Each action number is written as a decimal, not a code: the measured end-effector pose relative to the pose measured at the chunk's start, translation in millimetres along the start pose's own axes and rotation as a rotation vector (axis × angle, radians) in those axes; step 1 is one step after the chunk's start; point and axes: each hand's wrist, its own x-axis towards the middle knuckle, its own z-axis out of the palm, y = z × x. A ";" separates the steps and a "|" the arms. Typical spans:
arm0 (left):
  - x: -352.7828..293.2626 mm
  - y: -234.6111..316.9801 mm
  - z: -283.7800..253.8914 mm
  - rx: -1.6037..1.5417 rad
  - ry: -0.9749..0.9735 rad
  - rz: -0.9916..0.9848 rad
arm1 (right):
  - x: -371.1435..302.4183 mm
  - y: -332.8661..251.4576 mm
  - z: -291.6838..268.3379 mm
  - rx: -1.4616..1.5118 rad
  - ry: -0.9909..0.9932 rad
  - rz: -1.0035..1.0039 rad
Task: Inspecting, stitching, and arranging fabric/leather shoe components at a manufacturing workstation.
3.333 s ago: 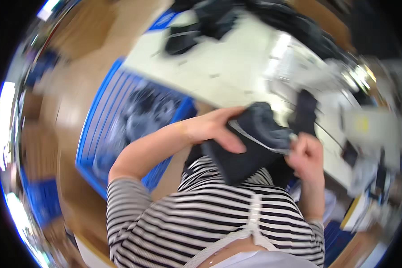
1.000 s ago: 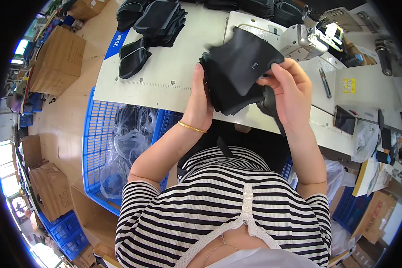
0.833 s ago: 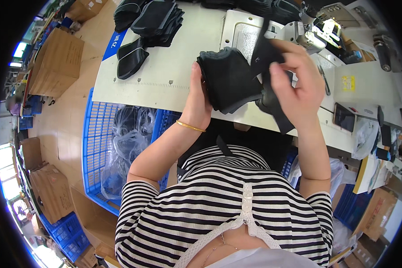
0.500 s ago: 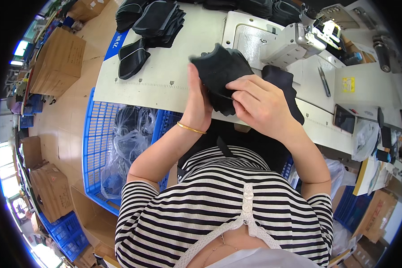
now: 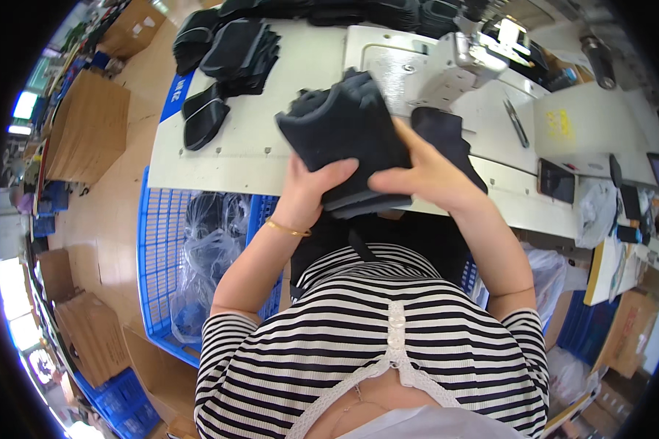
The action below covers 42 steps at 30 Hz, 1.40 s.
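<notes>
A thick stack of black fabric pieces (image 5: 348,132) is held between my two hands over the near edge of the white worktable (image 5: 245,172). My left hand (image 5: 309,189) grips its lower left side, thumb lying across the top piece. From the right, my right hand (image 5: 433,170) holds the stack with its thumb on top and its fingers at the far side, partly hidden. Just beyond that hand, dark fabric (image 5: 447,135) lies on the table. A small tied bundle of black pieces (image 5: 205,118) rests at the left, below a taller pile of black pieces (image 5: 240,55).
A white sewing machine (image 5: 450,73) stands at the back right. Thread snips (image 5: 516,123) and a phone (image 5: 556,181) lie to its right. Below the table's left edge is a blue plastic basket (image 5: 159,245) with clear bags. More black piles (image 5: 344,11) line the back.
The stack has turned and now shows its broad face. My right hand has shifted from pinching its near edge to gripping its right side; my left thumb now lies over the top.
</notes>
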 end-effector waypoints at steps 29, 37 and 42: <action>29.3 19.5 -11.7 0.189 0.014 -0.293 | 0.2 21.2 -16.1 -0.790 0.332 -0.754; 35.9 22.7 -21.6 0.053 -0.020 -0.374 | 35.1 -26.2 -37.4 -0.042 -0.001 -0.300; 31.8 29.6 -13.2 -0.009 0.067 -0.435 | 52.2 5.1 -30.1 -0.562 0.195 -0.350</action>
